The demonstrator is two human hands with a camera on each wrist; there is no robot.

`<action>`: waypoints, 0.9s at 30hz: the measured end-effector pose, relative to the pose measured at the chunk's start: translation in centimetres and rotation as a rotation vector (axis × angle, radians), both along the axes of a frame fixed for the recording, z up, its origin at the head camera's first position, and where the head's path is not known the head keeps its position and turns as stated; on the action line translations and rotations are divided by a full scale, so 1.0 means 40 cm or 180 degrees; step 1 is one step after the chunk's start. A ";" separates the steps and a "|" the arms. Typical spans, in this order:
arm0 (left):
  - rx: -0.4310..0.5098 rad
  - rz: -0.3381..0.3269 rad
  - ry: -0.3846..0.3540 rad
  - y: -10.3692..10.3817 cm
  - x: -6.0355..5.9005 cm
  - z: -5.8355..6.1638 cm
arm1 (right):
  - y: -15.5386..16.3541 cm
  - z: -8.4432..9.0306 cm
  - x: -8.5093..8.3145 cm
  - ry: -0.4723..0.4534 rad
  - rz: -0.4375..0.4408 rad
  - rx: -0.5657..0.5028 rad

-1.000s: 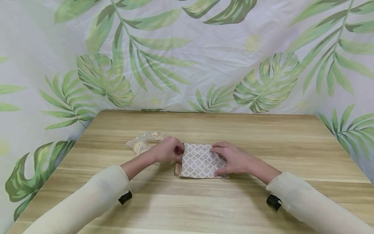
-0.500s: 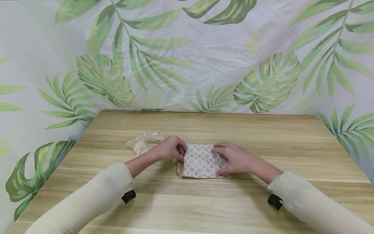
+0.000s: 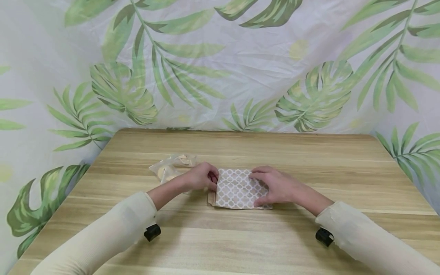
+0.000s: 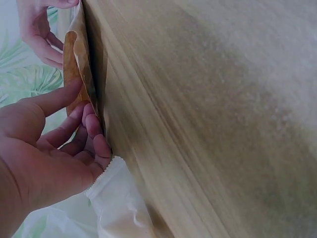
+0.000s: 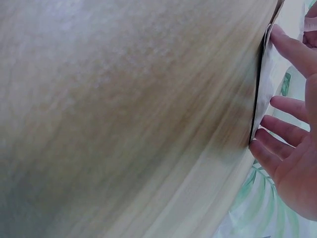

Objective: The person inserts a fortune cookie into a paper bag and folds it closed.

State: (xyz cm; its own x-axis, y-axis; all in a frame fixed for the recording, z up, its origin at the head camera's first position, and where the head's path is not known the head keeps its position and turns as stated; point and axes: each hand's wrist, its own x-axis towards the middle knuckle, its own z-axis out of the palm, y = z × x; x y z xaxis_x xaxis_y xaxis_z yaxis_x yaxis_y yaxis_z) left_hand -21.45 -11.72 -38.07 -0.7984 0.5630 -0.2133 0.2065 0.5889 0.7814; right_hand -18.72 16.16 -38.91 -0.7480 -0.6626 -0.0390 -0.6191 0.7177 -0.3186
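Note:
A flat paper bag (image 3: 235, 191) with a beige and white lattice pattern lies on the table, its brown folded part sticking out on the left. My left hand (image 3: 201, 177) is at its left edge with curled fingers. In the left wrist view, the thumb and fingers of that hand pinch the bag's brown edge (image 4: 71, 54). My right hand (image 3: 277, 187) rests on the bag's right end with fingers spread and relaxed. The right wrist view shows those fingertips touching the bag's pale surface (image 5: 266, 82).
A clear plastic bag (image 3: 165, 167) with pale round pieces inside lies just behind the left forearm. The wooden table (image 3: 220, 244) reaches back to a leaf-printed cloth (image 3: 192, 68). A black wrist device hangs under each sleeve.
The paper bag and both hands have shifted slightly to the right. The left hand stays at the left edge, the right hand on the right end.

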 end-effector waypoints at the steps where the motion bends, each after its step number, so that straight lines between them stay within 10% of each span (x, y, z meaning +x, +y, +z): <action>1: 0.0045 0.0027 -0.0047 -0.002 -0.001 -0.002 | 0.000 0.000 0.000 0.0004 0.0000 0.0002; 9: 0.0270 0.0442 -0.0533 -0.006 -0.002 0.000 | 0.001 -0.003 0.000 0.0055 -0.0006 0.0023; 27: 0.0506 0.0715 -0.0589 0.007 -0.001 -0.010 | 0.005 -0.006 0.004 0.0001 -0.0093 -0.0039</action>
